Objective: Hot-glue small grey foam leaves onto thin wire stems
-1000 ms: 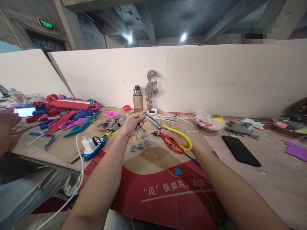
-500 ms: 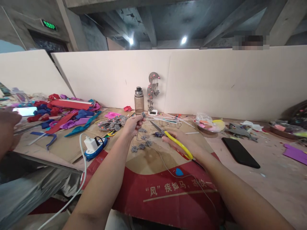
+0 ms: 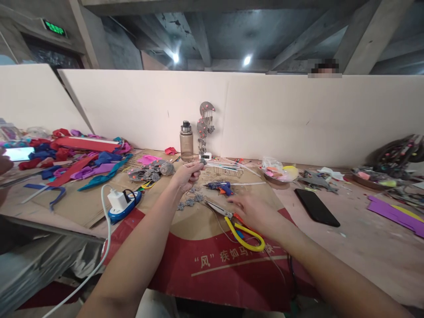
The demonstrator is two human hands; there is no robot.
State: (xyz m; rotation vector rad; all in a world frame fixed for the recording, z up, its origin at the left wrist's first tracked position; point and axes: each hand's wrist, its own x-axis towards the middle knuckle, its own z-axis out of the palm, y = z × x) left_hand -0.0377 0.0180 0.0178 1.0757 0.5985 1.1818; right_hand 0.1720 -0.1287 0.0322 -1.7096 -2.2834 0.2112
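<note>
My left hand (image 3: 185, 174) pinches one grey flower (image 3: 200, 162), unplaced; my right hand (image 3: 255, 210), open and empty, hovers beside scissors (image 3: 232, 226) laid on bench (image 3: 364, 247).

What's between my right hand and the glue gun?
Nothing visible. Only bare cardboard separates the right hand from the glue gun; the scissors lie on the hand's near side, out of the way.
</note>
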